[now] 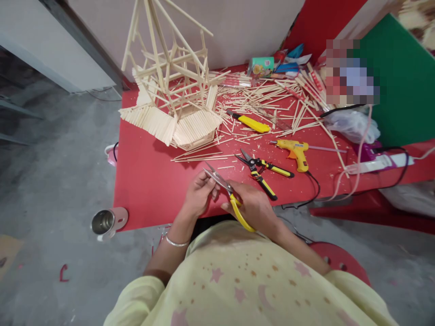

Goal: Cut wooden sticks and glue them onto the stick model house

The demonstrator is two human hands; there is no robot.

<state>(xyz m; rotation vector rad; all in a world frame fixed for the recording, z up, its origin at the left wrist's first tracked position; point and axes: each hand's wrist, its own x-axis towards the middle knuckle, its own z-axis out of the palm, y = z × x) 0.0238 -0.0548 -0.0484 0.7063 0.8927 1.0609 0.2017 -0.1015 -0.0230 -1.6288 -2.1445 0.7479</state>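
My right hand (pixel 256 206) grips a pair of scissors (pixel 236 208) by the yellow handles. The scissors' blades point up and left, slightly apart, across the fingertips of my left hand (pixel 200 192). That hand is closed, fingers curled and thumb by the blades; whatever is between its fingers is too small to make out. Beyond my hands stands a pavilion-like model of thin wooden sticks (pixel 170 86), with a slatted base and an open pointed frame on top. Pruning shears (pixel 260 170) with black and yellow handles lie right of the scissors.
On the red table (pixel 146 190) lie a yellow utility knife (pixel 253 123), a yellow glue gun (pixel 297 151) with its cord, and many loose sticks (pixel 265 97). A green can (pixel 263 67) is at the back, a power strip (pixel 384 162) at right. A metal mug (pixel 108 222) is at the left corner.
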